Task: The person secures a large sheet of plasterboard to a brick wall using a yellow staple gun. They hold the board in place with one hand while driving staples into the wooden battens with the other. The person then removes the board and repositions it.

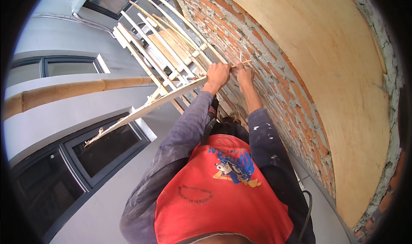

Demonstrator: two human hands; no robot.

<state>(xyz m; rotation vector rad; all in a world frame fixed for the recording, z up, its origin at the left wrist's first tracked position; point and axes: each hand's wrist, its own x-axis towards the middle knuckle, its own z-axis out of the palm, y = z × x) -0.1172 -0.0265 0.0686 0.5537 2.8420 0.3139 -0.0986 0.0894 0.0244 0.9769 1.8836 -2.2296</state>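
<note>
A long, narrow wooden board (pixel 148 107) with rough, splintered edges slants from the lower left up to the brick wall. My left hand (pixel 217 75) is closed over it near its wall end. Close beside, almost touching, my right hand (pixel 245 75) has its fingers curled at the board's tip. A thin pale piece (pixel 240 56) sticks up just past those fingers; whether they grip it or the board is hidden.
The brick wall (pixel 274 78) with rough mortar rises at right, beside a plywood panel (pixel 343 93). Several wooden slats (pixel 150 42) stand beyond my hands. A bamboo pole (pixel 77 90) crosses at left, before dark-framed windows (pixel 103 151).
</note>
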